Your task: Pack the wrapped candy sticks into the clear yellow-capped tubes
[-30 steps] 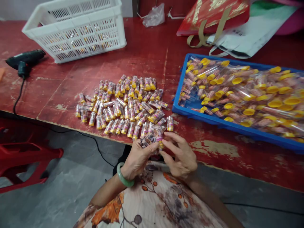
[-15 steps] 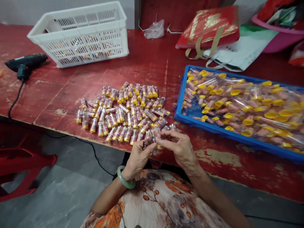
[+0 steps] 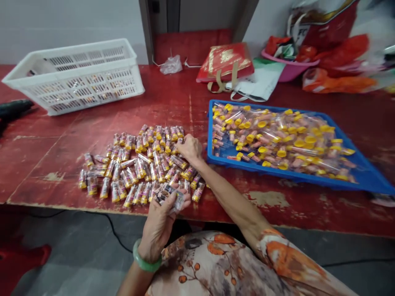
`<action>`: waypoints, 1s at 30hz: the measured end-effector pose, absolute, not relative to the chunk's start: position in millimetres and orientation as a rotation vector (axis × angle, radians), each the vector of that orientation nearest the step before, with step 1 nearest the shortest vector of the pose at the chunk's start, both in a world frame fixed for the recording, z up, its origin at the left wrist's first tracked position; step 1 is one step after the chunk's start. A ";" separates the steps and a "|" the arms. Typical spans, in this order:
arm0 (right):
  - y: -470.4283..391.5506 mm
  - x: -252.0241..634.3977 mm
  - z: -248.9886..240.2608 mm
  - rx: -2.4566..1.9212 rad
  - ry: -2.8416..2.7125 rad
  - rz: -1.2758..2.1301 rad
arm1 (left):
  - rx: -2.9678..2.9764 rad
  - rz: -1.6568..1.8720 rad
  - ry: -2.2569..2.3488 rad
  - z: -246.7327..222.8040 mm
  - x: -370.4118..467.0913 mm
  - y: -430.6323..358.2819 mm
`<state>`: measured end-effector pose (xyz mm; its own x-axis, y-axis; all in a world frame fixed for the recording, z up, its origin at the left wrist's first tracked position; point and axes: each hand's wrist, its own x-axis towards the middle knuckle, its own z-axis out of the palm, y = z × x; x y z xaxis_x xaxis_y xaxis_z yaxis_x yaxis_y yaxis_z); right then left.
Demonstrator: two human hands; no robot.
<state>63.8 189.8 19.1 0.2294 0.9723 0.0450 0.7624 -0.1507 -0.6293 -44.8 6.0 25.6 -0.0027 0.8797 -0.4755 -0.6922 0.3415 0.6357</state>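
My left hand (image 3: 163,218), a green bangle on its wrist, holds a few clear, dark-printed plastic sleeves (image 3: 168,195) under its thumb, just over the near edge of the pile. My right hand (image 3: 191,150) is stretched out to the far right side of the pile. Its fingers are pinched together on a small tube there, mostly hidden by the hand. The pile is made of several small clear tubes (image 3: 140,167) with yellow ends and purple printed wraps, lying close together on the red table.
A blue tray (image 3: 211,131) to the right holds many yellow-ended tubes. White slotted crate (image 3: 92,88) stands back left, beside a black heat gun (image 3: 15,109). Behind are a red gift bag (image 3: 226,61), a white bag (image 3: 259,82), crumpled plastic (image 3: 171,65) and a pink basin (image 3: 286,70).
My right hand has parted from my left and moved forward to the pile. My left hand has turned, showing the sleeves. The view has shifted right and up.
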 end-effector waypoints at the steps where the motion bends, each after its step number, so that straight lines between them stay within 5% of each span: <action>1: 185.7 71.9 22.4 -1.960 -1.625 0.481 | 0.261 1.238 0.975 25.7 -43.5 6.2; 6: 168.4 176.6 44.6 -2.072 -2.084 0.107 | 0.249 1.213 1.073 22.6 -34.9 10.3; 13: 199.3 271.6 30.5 -2.012 -2.365 0.673 | 0.275 1.146 1.059 27.6 -12.0 17.1; 20: 161.1 277.0 35.9 -1.723 -1.896 0.670 | 0.340 1.173 0.997 30.4 -2.7 18.9; 30: 32.7 175.1 11.8 -0.909 -0.860 1.797 | 0.369 1.246 1.069 30.9 1.1 17.0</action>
